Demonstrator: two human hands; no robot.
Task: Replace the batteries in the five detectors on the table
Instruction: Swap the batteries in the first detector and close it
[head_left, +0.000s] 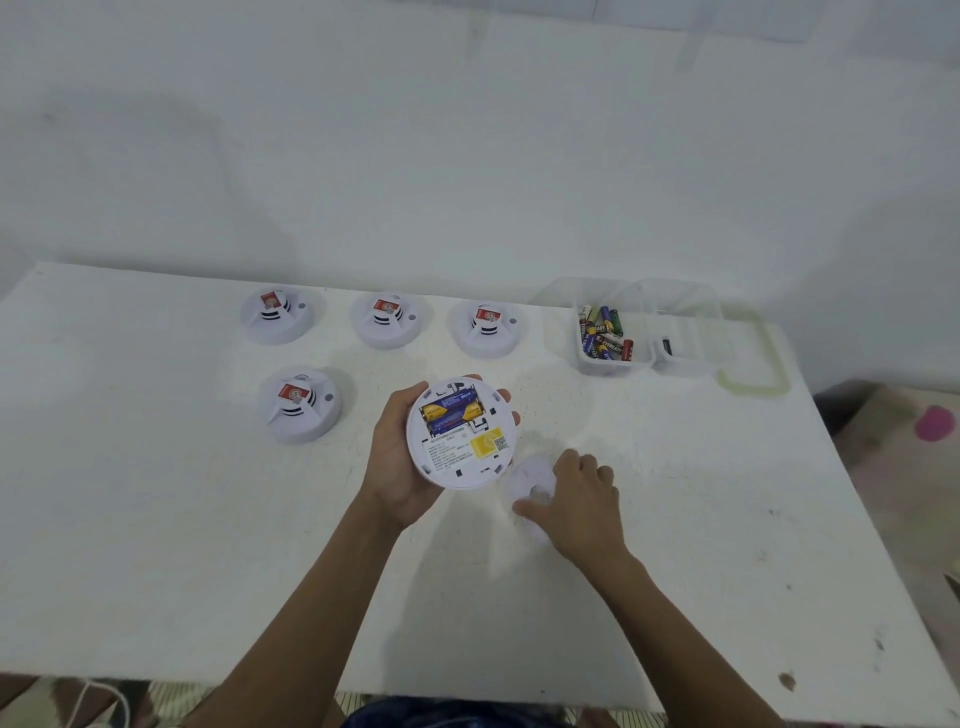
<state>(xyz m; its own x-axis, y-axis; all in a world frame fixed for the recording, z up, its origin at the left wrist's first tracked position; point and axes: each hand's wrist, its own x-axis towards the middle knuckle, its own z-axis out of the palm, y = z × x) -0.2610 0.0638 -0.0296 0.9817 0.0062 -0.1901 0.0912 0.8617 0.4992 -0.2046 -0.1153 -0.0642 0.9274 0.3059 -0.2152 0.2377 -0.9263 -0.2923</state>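
Observation:
My left hand (397, 462) grips a round white detector (461, 447) turned back side up above the table, its fingers curled round the rim. Two blue-and-yellow batteries (451, 414) lie in its uncovered compartment, above a yellow label. My right hand (582, 501) rests on the table just right of it and holds a round white cover plate (530, 480) that lies flat. Several other white detectors with red stickers stand face up: three in a back row (275, 315), (387, 319), (488, 328), and one nearer left (298, 402).
A clear plastic box (613, 358) with several loose batteries stands at the back right, with a second clear container (685, 343) and a green-edged lid (753, 364) beside it. The white table (156, 519) ends at the near edge and on the right, where floor shows.

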